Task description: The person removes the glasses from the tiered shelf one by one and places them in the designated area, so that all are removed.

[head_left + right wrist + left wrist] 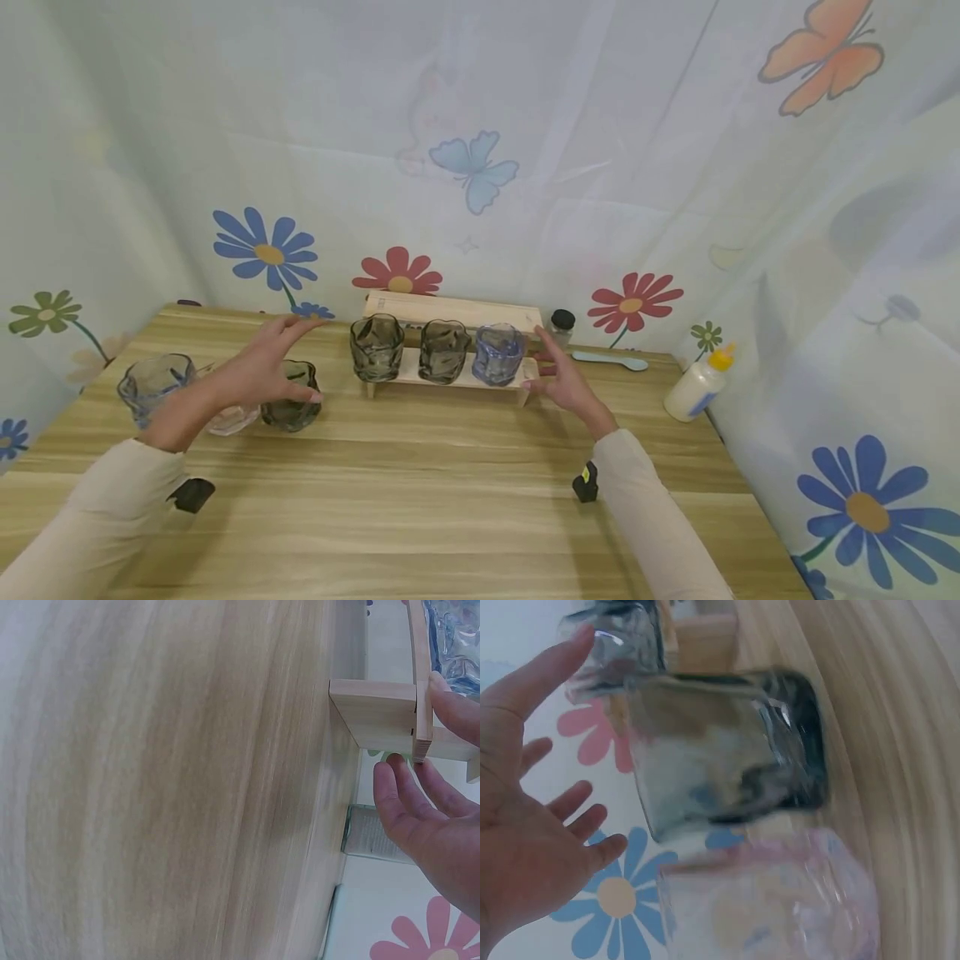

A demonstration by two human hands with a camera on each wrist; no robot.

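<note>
A two-tier wooden rack [453,310] stands at the back, with two smoky grey glasses, one of them a wavy tumbler [377,348], and a bluish glass [498,354] on its lower step. My right hand [566,383] is at the rack's right end, fingers spread; in the right wrist view the thumb [454,709] lies beside the step's edge and the other fingers are below it. My left hand [258,367] holds nothing, thumb and fingers apart, near a dark grey glass [727,750] on the table. A pinkish glass [772,907] stands beside that one.
Farther left is a clear bluish glass [153,387]. Behind the rack's right end stands a black-capped jar [562,323], with a pale blue spoon [611,360] nearby. A yellow-tipped glue bottle [697,387] sits at the table's right edge. Flowered curtain surrounds the table.
</note>
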